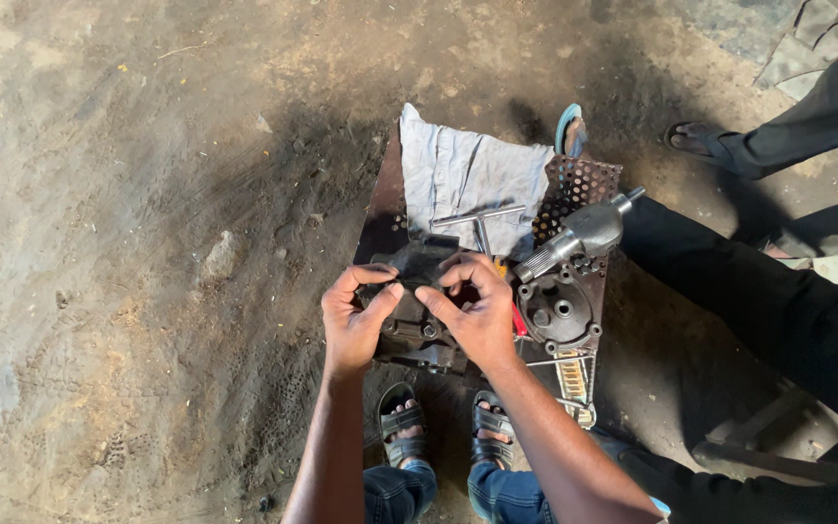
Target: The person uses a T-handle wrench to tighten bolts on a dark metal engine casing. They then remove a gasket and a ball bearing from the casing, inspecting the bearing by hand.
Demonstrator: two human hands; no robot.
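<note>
Nearest to us, at the bottom of the view, we see our own knees in blue jeans and our two sandalled feet [443, 432] planted on the dirt floor [128, 291], so we are squatting over the work. Just above them, both hands meet on a dark, greasy metal housing [417, 325] that rests on a rusty plate. Our left hand [353, 320] pinches a thin, dark, flat piece [421, 264] at its left edge, thumb and fingers closed on it; our right hand [477, 311] has its grip clamped on the same piece from the right, fingertips curled over the top. We seem to hold it stretched between the two hands just above the housing, probably to keep it flat and lined up with the face below.

Just right of the housing lies a round, dark cover with bolt holes [560, 311], and on it leans a silvery splined shaft [574, 238], all close by, likely for easy reach. A red-handled tool is partly hidden under our right hand.

Further off, a T-handled wrench [479, 221] lies on a pale cloth [467, 175], which likely keeps the tool off the dirt, beside a perforated metal sheet [579, 184]. Beyond, to the right, another person's dark trouser legs [729, 281] and sandalled foot [692, 139] stand near.
</note>
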